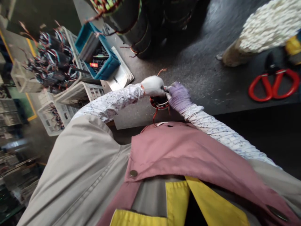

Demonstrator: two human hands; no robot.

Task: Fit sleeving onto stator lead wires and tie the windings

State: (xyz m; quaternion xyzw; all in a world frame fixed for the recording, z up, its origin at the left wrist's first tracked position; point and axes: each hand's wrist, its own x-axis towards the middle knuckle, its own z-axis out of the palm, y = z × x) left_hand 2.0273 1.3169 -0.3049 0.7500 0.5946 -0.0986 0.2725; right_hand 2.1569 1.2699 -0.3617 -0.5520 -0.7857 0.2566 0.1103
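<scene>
A motor stator, ring-shaped and dark inside with red and white wires at its rim, stands at the bench's front edge close to my apron. Over its top my two gloved hands meet. My left hand, in a white glove, is closed with its fingertips at a small dark piece. My right hand, in a purple glove, pinches at the same spot from the other side. What the fingers grip is too small and blurred to name. Reddish wire ends stick up behind my left hand and hang down the stator's front.
Stacked dark stators stand at the back of the bench. A blue bin of small parts is at left, near white crates and a heap of wired stators. Red-handled scissors and a white cord bundle lie right.
</scene>
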